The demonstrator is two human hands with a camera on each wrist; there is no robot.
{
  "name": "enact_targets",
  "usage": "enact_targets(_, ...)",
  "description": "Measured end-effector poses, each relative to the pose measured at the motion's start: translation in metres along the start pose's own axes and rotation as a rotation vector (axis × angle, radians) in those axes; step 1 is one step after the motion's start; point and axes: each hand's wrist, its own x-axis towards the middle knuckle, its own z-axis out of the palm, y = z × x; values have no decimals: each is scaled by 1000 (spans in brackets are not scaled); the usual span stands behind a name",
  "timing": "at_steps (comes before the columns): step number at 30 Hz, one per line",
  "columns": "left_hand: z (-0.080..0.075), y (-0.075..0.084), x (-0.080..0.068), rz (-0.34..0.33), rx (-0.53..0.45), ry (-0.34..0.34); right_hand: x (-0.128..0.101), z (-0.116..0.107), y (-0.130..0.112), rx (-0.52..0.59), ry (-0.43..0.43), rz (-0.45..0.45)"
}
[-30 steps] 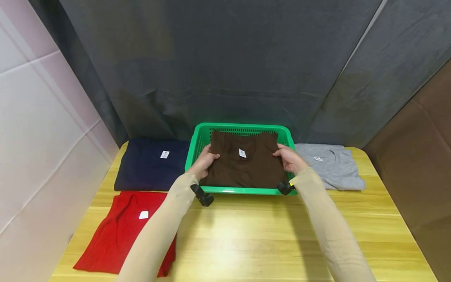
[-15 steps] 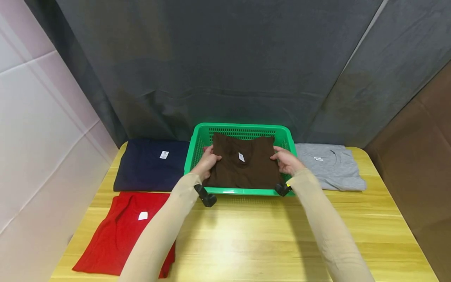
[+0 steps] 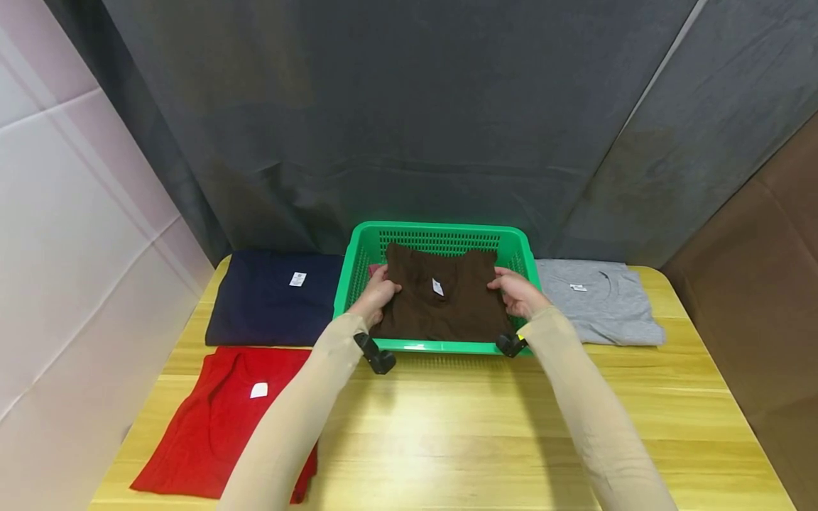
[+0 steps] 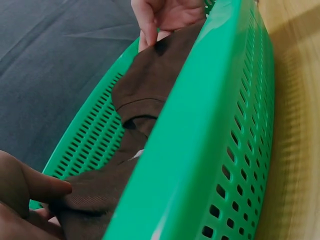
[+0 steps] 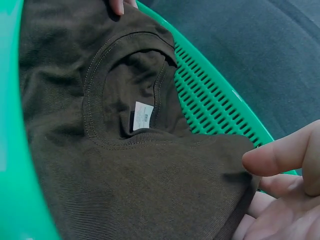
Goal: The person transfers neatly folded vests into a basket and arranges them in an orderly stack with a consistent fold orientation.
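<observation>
A folded brown T-shirt (image 3: 441, 312) with a white neck label lies inside the green plastic basket (image 3: 441, 347). My left hand (image 3: 377, 294) pinches its left edge between thumb and fingers, just within the basket's rim. On the opposite side my right hand (image 3: 519, 292) grips the right edge the same way; the right wrist view shows the thumb on top of the cloth and the fingers (image 5: 272, 185) beneath. A small bit of reddish cloth (image 3: 373, 269) shows beside the left hand. Whatever lies under the brown T-shirt is hidden.
Left of the basket lies a folded navy shirt (image 3: 268, 305), with a red shirt (image 3: 224, 426) in front of it, partly under my left sleeve. A folded grey T-shirt (image 3: 607, 309) lies to the right. All rest on the wooden table (image 3: 434, 440), against a dark curtain (image 3: 447, 106).
Both hands have shifted slightly inward, and the brown T-shirt's far edge has come a little nearer and lower in the basket. The reddish cloth has come into view at left.
</observation>
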Motion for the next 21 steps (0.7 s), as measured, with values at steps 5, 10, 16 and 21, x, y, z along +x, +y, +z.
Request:
enact_targets(5,25,86,-92,-44,96,51,-20,6,-9,-31,0,6)
enact_targets(10,31,107,-111,-78,144,67,-14,3,-6,-39,19,18)
enact_targets(16,16,59,-58,-64,213,46,-5,2,0,-96,31,30)
enact_targets(21,15,57,-52,-91,216,28,-4,3,1,-83,29,33)
